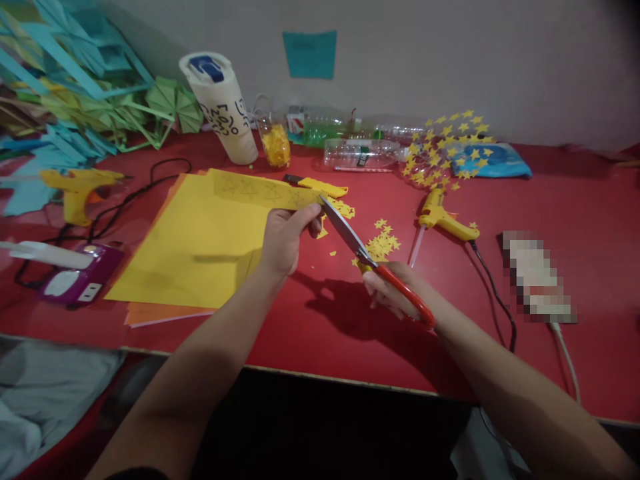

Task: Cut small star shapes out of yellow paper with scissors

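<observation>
Between the thumb and fingers of my left hand (289,235) is the right end of a yellow paper strip (255,191) with stars drawn along it in a row. My right hand (393,288) is wrapped round the red handles of a pair of scissors (347,233). The blade tips touch or nearly touch the strip's right end, close to my left thumb. Under the strip lies a stack of yellow sheets (190,233), with orange sheets showing below. Small cut-out yellow stars (383,241) are heaped just beyond my right hand. Paper scraps (343,209) lie behind the blades.
A yellow box cutter (320,187) lies behind the strip. Glue guns stand left (80,190) and right (445,217), their cords trailing. A purple power strip (83,273), white tumbler (223,110), cup of yellow pieces (275,143), plastic bottles (363,155) and blurred phone-like object (537,277) surround the work.
</observation>
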A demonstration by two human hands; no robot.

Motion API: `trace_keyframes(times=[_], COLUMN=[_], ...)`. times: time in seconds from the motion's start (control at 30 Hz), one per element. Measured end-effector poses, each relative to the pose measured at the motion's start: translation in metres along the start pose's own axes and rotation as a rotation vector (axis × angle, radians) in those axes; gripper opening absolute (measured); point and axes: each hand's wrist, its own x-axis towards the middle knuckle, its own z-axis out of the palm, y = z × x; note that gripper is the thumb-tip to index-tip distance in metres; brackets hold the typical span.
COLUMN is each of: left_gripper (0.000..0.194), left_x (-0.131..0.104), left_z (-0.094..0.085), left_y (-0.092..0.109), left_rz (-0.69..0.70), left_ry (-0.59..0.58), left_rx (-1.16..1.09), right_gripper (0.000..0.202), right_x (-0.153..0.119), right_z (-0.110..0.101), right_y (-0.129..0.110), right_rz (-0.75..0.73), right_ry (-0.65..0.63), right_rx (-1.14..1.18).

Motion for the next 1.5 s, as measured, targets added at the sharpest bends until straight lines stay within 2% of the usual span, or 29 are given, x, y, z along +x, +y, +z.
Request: trace_keyframes(times=[0.3,0.57,1.03,1.3,1.5], left_gripper=[0.027,0.029,0.014,0.03,0.033], left_x=[0.0,-0.001,0.007,0.0,-0.001], left_z=[0.001,0.0,-0.008,-0.012,-0.013], left_y=[0.002,0.005,0.002,-0.01,-0.015], left_rz=[-0.019,-0.029,-0.03,0.057,0.028], left_ry=[-0.008,-0.012,0.043,0.006,-0.023], left_rx=[-0.038,-0.027,-0.005,0.167,0.225], right_gripper=[0.049,0.058,0.051,0.051,0.053], right_x=[-0.001,0.0,0.002,-0.002,-0.001], right_z=[0.0,-0.002,-0.004,-0.004,-0.001], right_y=[-0.007,0.002,0.008,0.002,0.002], right_rz=[0.074,0.041,-0.025,-0.061,-0.113], right_ry=[0.012,0.013,0.005,-0.035,-0.038], right_rx=[-0.006,-0.021,0.0,0.054,0.051])
